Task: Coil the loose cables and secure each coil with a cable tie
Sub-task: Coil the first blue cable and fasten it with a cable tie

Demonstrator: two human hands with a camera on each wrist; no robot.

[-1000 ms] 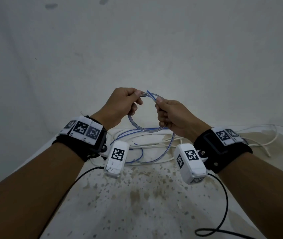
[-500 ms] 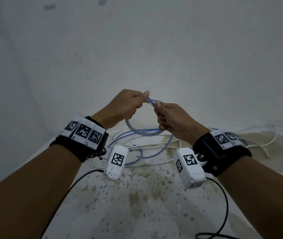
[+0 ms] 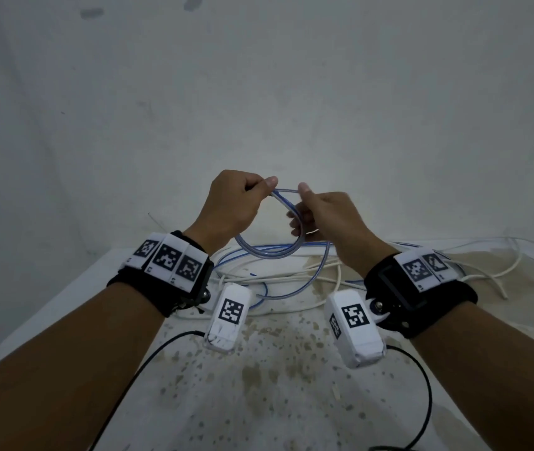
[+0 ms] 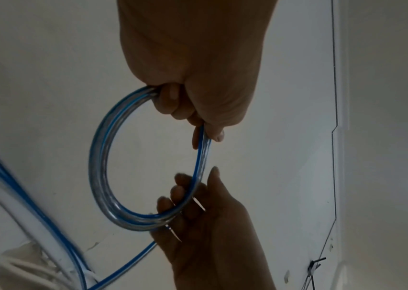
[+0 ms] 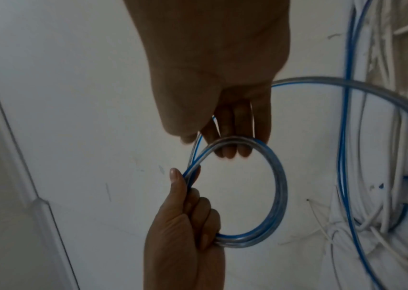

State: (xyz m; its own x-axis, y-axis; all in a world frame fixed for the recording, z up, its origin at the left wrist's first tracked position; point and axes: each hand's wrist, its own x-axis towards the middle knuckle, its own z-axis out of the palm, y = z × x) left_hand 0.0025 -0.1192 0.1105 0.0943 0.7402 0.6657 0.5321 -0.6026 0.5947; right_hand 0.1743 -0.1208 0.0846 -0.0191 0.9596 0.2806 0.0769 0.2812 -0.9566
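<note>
The clear, blue-striped cable (image 3: 270, 252) is wound into a small round coil of perhaps three turns — held upright above the table (image 3: 291, 402) — its loose tail trailing down to white cables (image 3: 291, 278) heaped there.

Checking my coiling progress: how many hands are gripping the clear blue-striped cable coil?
2: the left hand grips the clear blue-striped cable coil at its left, the right hand at its right.

left hand (image 3: 231, 203) pinches top of blue-striped clear cable coil (image 3: 269, 250) | right hand (image 3: 324, 219) curls round coil's right side | coil held above worktop (image 3: 275, 385) | loose white cables (image 3: 291, 278) and blue strands piled at worktop's far edge
</note>
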